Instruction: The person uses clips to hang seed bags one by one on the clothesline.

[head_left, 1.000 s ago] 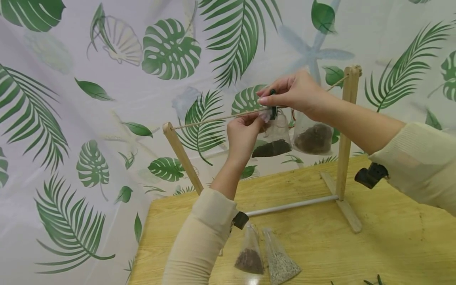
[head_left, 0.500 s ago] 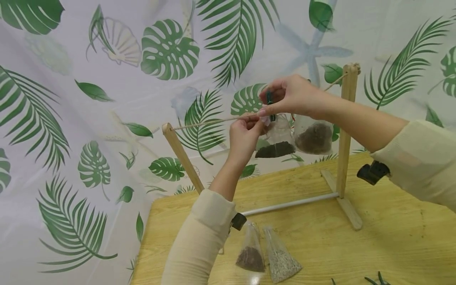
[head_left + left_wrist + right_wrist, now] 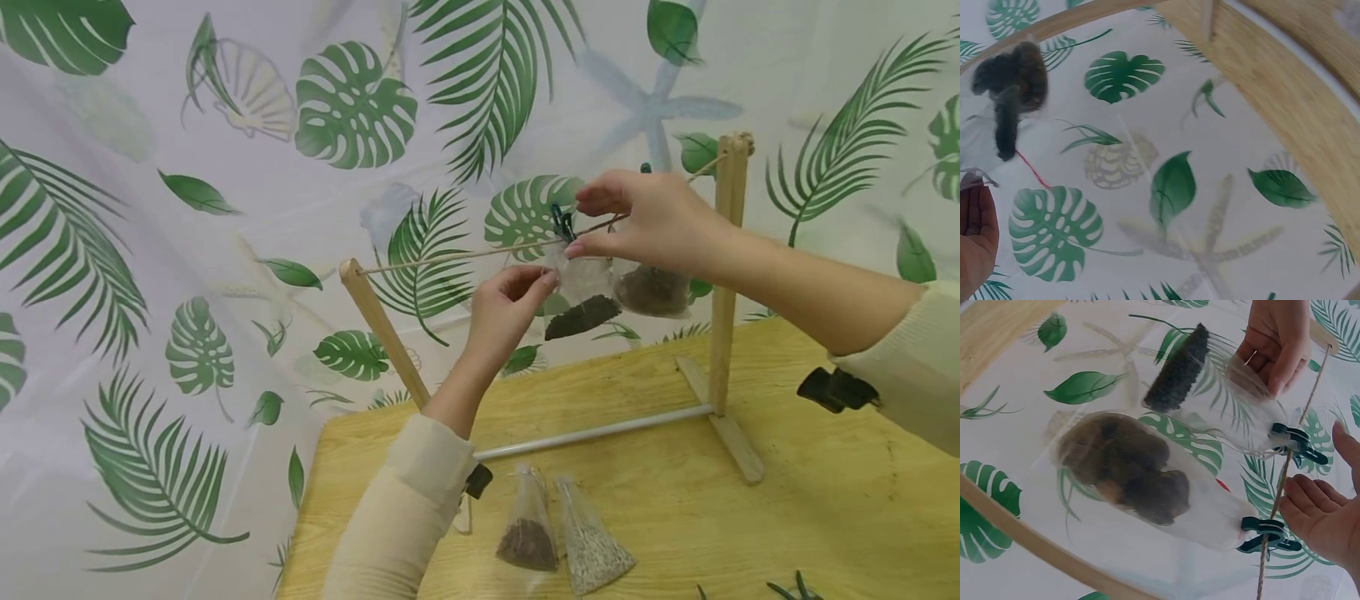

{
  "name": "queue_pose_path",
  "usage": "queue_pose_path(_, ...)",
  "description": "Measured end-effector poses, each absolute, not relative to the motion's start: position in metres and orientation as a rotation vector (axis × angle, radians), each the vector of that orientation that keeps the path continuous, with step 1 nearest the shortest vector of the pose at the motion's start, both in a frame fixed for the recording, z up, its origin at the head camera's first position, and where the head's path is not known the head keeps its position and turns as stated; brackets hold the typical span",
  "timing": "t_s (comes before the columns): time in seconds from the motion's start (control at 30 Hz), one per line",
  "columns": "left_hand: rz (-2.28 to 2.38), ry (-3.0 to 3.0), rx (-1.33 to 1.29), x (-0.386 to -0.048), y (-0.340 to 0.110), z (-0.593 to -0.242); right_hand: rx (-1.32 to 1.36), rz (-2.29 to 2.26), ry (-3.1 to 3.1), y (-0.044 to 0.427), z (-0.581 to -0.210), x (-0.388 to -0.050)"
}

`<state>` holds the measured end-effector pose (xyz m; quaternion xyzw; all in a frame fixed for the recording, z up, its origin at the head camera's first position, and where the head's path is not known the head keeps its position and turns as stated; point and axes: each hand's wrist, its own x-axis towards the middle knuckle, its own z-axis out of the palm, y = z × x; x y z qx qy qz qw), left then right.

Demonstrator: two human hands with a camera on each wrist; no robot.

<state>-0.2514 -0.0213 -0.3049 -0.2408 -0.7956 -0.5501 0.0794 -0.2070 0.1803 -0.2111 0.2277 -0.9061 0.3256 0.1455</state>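
Sheer black-filled bag (image 3: 583,290) | left fingers (image 3: 527,275) pinch edge | right fingers (image 3: 609,193) released | wood-grain table (image 3: 825,483) | leaf-print backdrop (image 3: 450,75)

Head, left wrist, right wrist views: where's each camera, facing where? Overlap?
Head: on the head, facing forward and down at beige twine and two hanging see-through, dark-filled bags; left hand, right hand, cream sleeves show.
Left wrist: on that wrist, facing mostly the white, green-leafed backdrop; left hand at left edge.
Right wrist: on that wrist, facing the bags; right hand at right edge, left hand at top.
Head and right wrist share both hands, bags, twine.
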Motion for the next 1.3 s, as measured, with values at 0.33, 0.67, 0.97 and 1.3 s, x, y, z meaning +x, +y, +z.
queue_pose_path(0.33,-1.444,-2.608,-0.752,-0.240,-0.054,-0.343,0.788,0.742,-2.383,0.193,-0.233,-0.194)
queue_pose_path(0.67,-1.404,-2.845,-0.745,-0.217,-0.070,-0.375,0.940,0.633,-2.254,0.205,-0.269,-0.179)
queue_pose_path(0.97,-1.425,-3.016,-0.692,-0.198,-0.072,-0.431,0.951,0.608,-2.413,0.215,-0.312,-0.170)
queue_pose_path(1.3,-1.547,-3.154,-0.657,-0.172,-0.086,-0.479,0.931,0.539,-2.641,0.227,-0.366,-0.150)
